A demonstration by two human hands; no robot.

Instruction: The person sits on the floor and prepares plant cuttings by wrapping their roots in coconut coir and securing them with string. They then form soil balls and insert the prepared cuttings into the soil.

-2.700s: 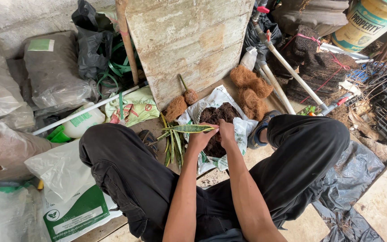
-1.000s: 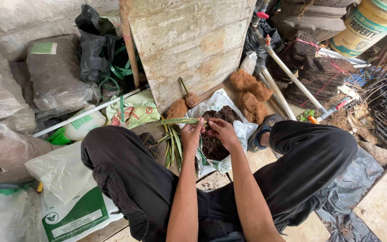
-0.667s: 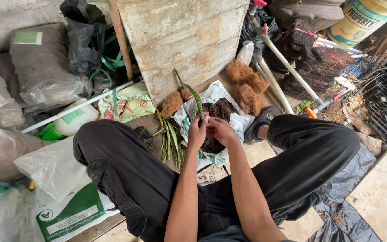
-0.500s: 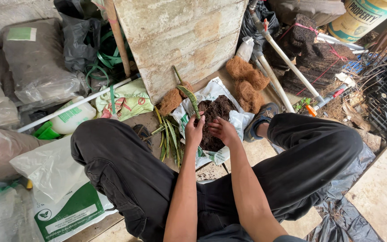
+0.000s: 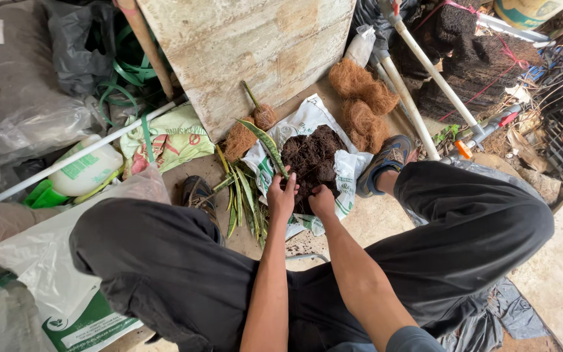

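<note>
While squatting on the concrete floor (image 5: 373, 225) with knees spread wide, a person in dark trousers works over an opened white sack (image 5: 320, 120) that lies flat near the foot of a weathered concrete slab (image 5: 249, 58). On the sack sits a heap of dark, crumbly potting mix (image 5: 311, 160). The left hand (image 5: 280, 195) is closed around the base of a striped green leaf cutting (image 5: 262, 140), fingers wrapped about its lower end so the blade slants up and away toward the slab; the right hand (image 5: 322, 199) is pressed into the near edge of the mix, its fingers curled into the soil, though whether they enclose a clump cannot be made out. More loose green leaf cuttings (image 5: 242, 195) lie in a bundle on the floor just left of the sack, and brown wads of coconut fibre (image 5: 363, 107) rest beyond its far right corner, with a smaller fibre ball (image 5: 239, 139) beyond its far left corner. A white plastic jug (image 5: 86, 173) and white pipes (image 5: 425, 65) lie among bags at the sides. Judging by the grip, doing this well would mean keeping the cutting steady by its base without bending the blade, and gathering moist mix snugly about that lower end so that it is firmly packed on all sides.
</note>
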